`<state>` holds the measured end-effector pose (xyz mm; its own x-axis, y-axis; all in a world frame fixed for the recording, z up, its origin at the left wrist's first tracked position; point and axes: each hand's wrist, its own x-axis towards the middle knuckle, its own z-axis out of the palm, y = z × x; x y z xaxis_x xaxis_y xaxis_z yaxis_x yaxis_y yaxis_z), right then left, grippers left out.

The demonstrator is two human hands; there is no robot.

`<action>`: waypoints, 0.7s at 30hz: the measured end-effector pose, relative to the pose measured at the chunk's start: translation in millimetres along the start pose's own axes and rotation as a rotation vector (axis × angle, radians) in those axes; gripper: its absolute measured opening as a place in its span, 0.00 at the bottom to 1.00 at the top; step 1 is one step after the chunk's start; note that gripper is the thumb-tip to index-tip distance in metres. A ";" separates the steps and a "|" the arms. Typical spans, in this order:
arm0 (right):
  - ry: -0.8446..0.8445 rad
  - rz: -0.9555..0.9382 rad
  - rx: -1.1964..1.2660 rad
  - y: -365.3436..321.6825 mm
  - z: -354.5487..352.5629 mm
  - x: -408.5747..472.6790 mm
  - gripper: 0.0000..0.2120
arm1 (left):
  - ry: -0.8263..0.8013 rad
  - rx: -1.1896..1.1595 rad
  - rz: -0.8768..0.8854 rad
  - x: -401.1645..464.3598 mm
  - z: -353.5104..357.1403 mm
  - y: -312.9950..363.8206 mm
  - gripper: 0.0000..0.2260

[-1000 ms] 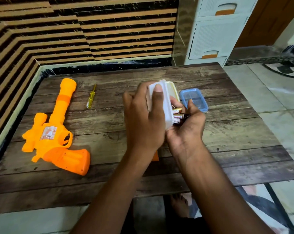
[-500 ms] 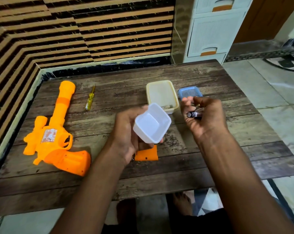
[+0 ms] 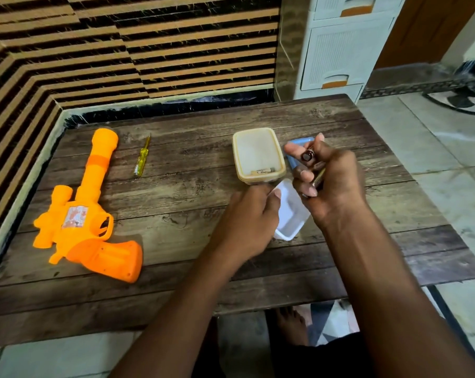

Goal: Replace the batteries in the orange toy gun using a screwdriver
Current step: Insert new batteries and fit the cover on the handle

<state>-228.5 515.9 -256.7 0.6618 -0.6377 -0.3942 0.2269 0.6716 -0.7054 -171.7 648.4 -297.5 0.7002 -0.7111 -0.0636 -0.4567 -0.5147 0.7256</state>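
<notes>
The orange toy gun (image 3: 86, 214) lies flat at the table's left, barrel pointing away from me. A small yellow-handled screwdriver (image 3: 141, 160) rests just right of the barrel. My left hand (image 3: 247, 222) grips a small white plastic tub (image 3: 291, 211), set down on the wood. My right hand (image 3: 326, 178) hovers above it, closed around batteries (image 3: 308, 155), one dark end facing me. A cream tub (image 3: 258, 155) behind holds one battery (image 3: 263, 171). The orange battery cover is hidden under my left arm.
A blue lid (image 3: 293, 159) lies partly hidden behind my right hand. The wooden table (image 3: 190, 192) meets a striped wall on the left and back. A white drawer unit (image 3: 342, 47) stands beyond the far right corner. Tiled floor runs along the right.
My left hand lowered the white tub from mid-air onto the table, right of its earlier spot. My right hand, still holding the batteries, rose slightly toward the blue lid.
</notes>
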 end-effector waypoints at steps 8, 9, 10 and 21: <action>-0.012 -0.154 -0.152 2.4 0.7 0.7 0.09 | -0.035 0.110 0.164 1.0 20.5 -1.4 0.15; -0.012 -0.178 -0.172 3.1 0.9 0.7 0.10 | -0.044 0.112 0.148 0.9 19.9 -2.7 0.16; -0.013 -0.199 -0.188 4.2 1.4 0.1 0.11 | -0.051 0.118 0.133 -0.1 17.9 -3.3 0.17; -0.134 -0.193 -0.304 41.2 40.2 -15.5 0.12 | 0.358 0.117 0.169 -23.2 -58.8 -38.4 0.17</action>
<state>-200.7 568.7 -256.0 0.7198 -0.6730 -0.1702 0.1481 0.3884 -0.9095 -138.1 712.9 -283.6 0.7471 -0.5894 0.3073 -0.6266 -0.4702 0.6215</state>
